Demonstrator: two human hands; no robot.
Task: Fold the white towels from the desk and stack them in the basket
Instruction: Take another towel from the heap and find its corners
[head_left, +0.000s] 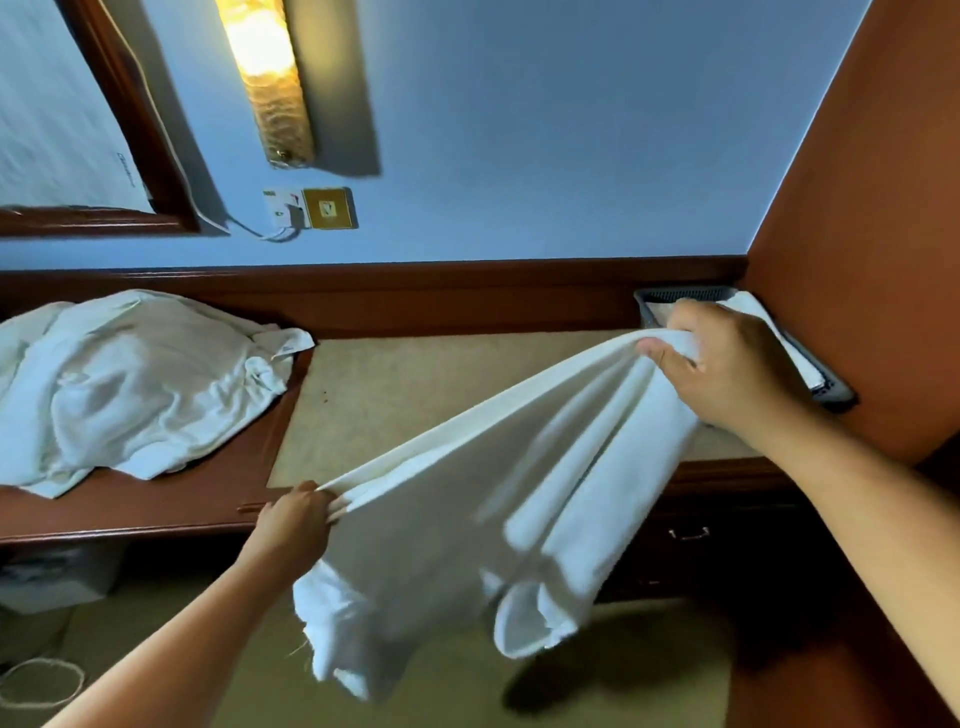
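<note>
Both ends of one white towel (493, 493) were in my grips. My left grip (293, 525) pinched one end of its upper edge, low and near the front edge of the surface (415, 395). My right grip (727, 364) was clenched around the other end of the same edge, higher and farther back, just in front of the basket (675, 295). The edge ran tight between the two grips. The rest of the cloth hung down in long loose folds in front of the surface, above the carpet.

The dark basket stood in the far right corner of the surface, against the orange-brown wall. A folded towel (800, 358) lay inside it, partly hidden behind my right grip. On the left part of the surface a pile of unfolded towels (130, 379) lay crumpled, well apart from the basket.

On the blue wall behind, a lamp (270, 78) was lit. Under it was a socket (311, 208) with a plug and a white cable. Beside it I saw the corner of a wooden frame (130, 104). Below the surface, on the right, a drawer handle (688, 533) was visible.
</note>
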